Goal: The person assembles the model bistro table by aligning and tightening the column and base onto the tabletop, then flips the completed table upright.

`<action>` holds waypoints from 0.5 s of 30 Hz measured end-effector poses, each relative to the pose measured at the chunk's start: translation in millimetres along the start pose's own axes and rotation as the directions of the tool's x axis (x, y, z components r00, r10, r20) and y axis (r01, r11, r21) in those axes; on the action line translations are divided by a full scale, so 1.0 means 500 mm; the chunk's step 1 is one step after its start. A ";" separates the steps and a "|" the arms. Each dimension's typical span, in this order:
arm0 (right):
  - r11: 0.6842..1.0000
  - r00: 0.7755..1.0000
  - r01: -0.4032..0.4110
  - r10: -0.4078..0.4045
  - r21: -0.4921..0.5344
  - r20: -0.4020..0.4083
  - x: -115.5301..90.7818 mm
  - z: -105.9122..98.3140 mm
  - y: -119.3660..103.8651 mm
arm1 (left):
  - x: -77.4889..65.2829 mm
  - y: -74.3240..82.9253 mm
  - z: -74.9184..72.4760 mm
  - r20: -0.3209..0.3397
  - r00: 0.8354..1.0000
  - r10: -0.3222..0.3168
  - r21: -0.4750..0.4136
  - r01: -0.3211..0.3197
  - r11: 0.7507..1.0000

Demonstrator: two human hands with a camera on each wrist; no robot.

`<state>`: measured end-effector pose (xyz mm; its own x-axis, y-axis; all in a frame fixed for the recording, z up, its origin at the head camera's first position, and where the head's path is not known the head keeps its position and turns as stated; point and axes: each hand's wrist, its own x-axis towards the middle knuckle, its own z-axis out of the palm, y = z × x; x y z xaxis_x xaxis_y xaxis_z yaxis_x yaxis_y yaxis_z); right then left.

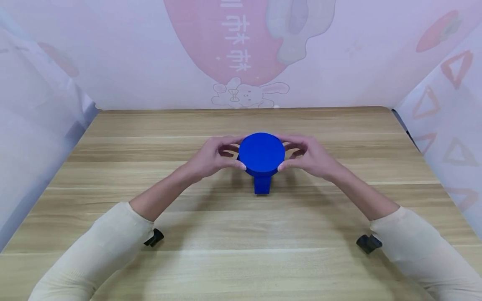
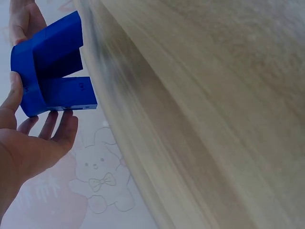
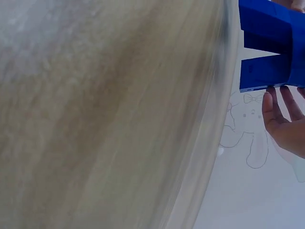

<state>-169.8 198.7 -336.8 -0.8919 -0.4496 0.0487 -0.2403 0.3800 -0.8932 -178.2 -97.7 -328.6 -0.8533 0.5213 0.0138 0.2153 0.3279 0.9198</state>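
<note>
A small blue stool (image 1: 261, 152) with a round flat top stands upright between both hands near the middle of the wooden table. My left hand (image 1: 211, 156) grips the left side of its top, thumb at the near rim and fingers reaching round the far side. From the right, my right hand (image 1: 314, 159) holds the opposite side in the same way. Thick block-like legs of the stool (image 2: 71, 92) point toward the table in the left wrist view, their ends close to the surface. The right wrist view cuts off part of the stool (image 3: 264, 71) at its edge.
The wood-grain table (image 1: 260, 267) extends all round the stool. A printed curtain (image 1: 132, 54) with a rabbit and pink shapes hangs behind the far edge, and pale sheets (image 1: 452, 125) flank both sides. Black devices (image 1: 154, 238) stick out by both sleeves.
</note>
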 end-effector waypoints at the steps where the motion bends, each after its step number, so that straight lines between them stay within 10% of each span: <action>1: 1.000 1.000 -0.010 0.010 0.010 -0.001 0.001 0.001 0.001 | 0.001 -0.001 0.001 0.000 1.000 -0.005 -0.017 0.005 1.000; 15: 0.996 0.997 -0.077 0.077 0.048 0.002 0.012 0.006 0.014 | 0.013 -0.022 0.005 -0.015 0.997 -0.074 -0.046 0.073 0.996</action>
<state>-175.9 196.2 -344.1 -0.9069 -0.4208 -0.0213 -0.1523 0.3744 -0.9147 -185.1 -96.1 -339.7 -0.8738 0.4839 -0.0480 0.1305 0.3284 0.9355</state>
